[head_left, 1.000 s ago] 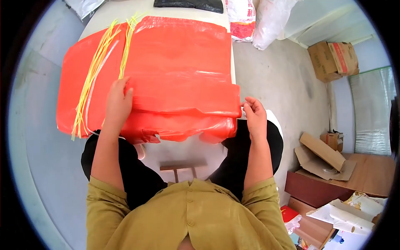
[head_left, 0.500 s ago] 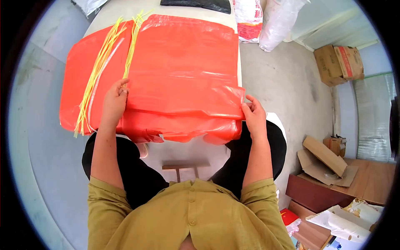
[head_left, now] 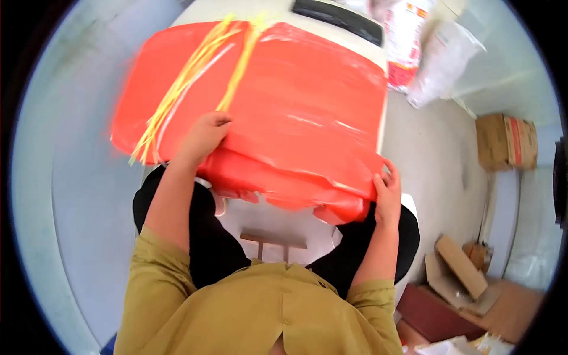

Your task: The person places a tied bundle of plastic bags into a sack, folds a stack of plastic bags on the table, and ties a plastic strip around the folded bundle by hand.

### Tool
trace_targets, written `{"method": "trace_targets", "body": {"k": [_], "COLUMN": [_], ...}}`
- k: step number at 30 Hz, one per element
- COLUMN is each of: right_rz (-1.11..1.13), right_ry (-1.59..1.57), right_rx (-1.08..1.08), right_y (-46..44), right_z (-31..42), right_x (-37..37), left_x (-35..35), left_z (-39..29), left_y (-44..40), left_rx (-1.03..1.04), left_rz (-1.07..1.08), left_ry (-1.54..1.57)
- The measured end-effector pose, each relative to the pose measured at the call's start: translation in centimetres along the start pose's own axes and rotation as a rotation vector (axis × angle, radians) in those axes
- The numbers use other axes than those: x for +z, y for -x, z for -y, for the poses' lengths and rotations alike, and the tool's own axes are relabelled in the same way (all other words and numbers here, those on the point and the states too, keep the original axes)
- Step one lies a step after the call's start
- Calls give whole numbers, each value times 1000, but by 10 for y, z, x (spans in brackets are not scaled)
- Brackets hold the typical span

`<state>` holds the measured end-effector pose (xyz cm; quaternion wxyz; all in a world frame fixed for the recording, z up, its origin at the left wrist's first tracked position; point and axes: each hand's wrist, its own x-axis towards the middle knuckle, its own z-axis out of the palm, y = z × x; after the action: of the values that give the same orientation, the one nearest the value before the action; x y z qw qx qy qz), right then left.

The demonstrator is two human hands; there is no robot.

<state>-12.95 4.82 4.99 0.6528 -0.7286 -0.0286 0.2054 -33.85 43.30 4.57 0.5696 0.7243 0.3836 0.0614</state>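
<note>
Red plastic sheeting (head_left: 307, 100) lies in layers over the table, its near edge hanging over the person's knees. My left hand (head_left: 207, 135) rests on the sheeting with its fingers curled, closed on the red plastic beside the lower end of the yellow strips (head_left: 239, 71). At the right near corner, my right hand (head_left: 387, 192) pinches the edge of the red plastic. Another bundle of yellow strips (head_left: 183, 80), with a white strip (head_left: 192, 86) alongside, lies across the left part of the sheeting.
A black folded item (head_left: 337, 21) lies at the table's far end. White bags (head_left: 441, 59) stand beyond its right side. A cardboard box (head_left: 506, 142) is on the floor at right, and opened cardboard (head_left: 455, 272) rests on a brown surface (head_left: 515, 310) at lower right.
The view has turned, so the table and sheeting appear tilted and farther right. My right hand, earlier just off the sheet's edge, has closed on it. My left fingers have curled in.
</note>
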Motion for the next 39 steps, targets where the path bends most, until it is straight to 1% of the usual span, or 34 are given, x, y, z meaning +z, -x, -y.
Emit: {"method": "trace_targets", "body": {"k": [3,6,12,18,22,27,34,36,37,39], "right_rz": [24,34,-21,-32,-32,-68,-98,-61,-46,-171], "right_ry": [10,-3,-83,-95,-7,20,44,67,78,386], "right_rx": [-22,-31,-44,-68,-80,-121,-150,-128,-117,-252], "right_y": [-3,-4,-5,-4,-10,-17,-19,-18,-16,-15], "right_z": [-4,-5,-11,-11,-15,-17,-17,-13,-12,-13], "right_x": [-3,-3,2,6,-1,-9,-7,-9,-10,-7], "left_x": [3,-3,-12,-13,-12,-10,-15,-17,-16,-12], "left_z": [21,-15,-11,-3,-2,0,3,0,-3,-9], "left_y": [-12,7,3,-1,0,1,-2,3,6,10], "left_rx": [41,-73,-81,-44,-41,-50,-39,-33,-47,-72], "left_rz": [-5,118,238,270,247,199,216,215,163,61], "left_ry": [115,209,197,157,146,175,157,131,158,212]}}
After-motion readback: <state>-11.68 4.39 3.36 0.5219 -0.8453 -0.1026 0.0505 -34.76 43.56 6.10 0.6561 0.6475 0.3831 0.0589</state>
